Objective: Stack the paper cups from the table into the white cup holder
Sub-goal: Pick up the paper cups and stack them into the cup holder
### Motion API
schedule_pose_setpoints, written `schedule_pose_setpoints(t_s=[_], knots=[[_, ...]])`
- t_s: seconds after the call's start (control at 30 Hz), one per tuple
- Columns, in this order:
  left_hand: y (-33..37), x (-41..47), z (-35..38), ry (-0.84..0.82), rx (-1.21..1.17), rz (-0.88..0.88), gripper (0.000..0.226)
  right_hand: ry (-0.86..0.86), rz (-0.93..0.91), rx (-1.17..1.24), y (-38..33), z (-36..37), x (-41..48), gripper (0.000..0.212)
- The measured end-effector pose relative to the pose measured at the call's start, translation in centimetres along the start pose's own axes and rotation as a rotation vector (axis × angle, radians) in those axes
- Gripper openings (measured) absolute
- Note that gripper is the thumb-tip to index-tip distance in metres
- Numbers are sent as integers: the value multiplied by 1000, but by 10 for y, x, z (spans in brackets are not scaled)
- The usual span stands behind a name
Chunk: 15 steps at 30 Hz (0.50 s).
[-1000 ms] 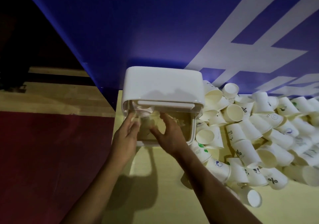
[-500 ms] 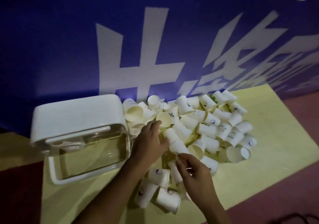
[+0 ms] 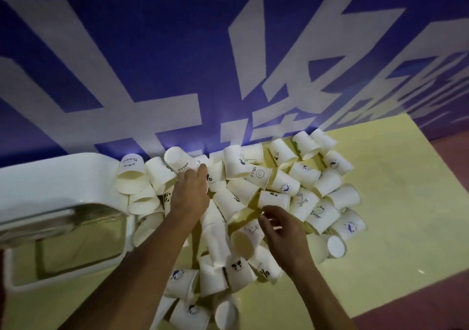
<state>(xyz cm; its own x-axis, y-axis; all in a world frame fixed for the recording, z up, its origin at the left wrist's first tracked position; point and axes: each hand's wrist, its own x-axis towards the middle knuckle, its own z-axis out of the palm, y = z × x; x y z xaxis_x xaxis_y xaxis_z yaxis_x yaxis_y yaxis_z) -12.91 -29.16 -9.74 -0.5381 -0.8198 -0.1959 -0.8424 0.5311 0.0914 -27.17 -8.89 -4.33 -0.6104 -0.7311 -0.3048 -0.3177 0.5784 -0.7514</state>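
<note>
Head view shows the paper cups [image 3: 237, 163] lying in a loose heap on the pale yellow surface [image 3: 380, 202]. Most are tipped on their sides, and a few are nested into short stacks. The heap starts at the far edge of the surface and runs down the middle towards the near edge. Many cups carry small dark prints, and one [image 3: 177, 160] near the far edge reads HELLO. The white cup holder [image 3: 50, 177] stands at the far left of the surface, its right side touching the nearest cups. Its clear front window [image 3: 76, 240] faces the camera.

The left hand [image 3: 189, 192] reaches into the far part of the heap, back of the hand up. Its fingers [image 3: 202, 171] stretch forward against the HELLO cup and its neighbours, but I cannot tell whether they grasp one. The right hand [image 3: 281, 230] hovers over the middle of the heap. Its fingers [image 3: 269, 209] are loosely curled and released, their tips just below a small printed cup [image 3: 274, 199].

Behind the far edge rises a blue wall [image 3: 152, 50] with large white characters. A dark red floor [image 3: 444, 253] shows past the right edge of the surface.
</note>
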Motion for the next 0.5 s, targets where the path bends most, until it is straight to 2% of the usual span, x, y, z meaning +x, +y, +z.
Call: schedule_pose_setpoints(t_s=[0.17,0.3,0.4,0.5], knots=[[7,-10,-20,-97,1,-6,60,-68,-19,-80,-12,17,76,56],[13,-22,-40,-26,-263,-122,80,-117,31,-223,-27,42,122,88],[16,-42,-51,86,-447,-204,81,-153,68,-327,-31,58,135,96],[16,-59,-53,147,-568,-314,78,-96,83,-326,-31,66,134,91]])
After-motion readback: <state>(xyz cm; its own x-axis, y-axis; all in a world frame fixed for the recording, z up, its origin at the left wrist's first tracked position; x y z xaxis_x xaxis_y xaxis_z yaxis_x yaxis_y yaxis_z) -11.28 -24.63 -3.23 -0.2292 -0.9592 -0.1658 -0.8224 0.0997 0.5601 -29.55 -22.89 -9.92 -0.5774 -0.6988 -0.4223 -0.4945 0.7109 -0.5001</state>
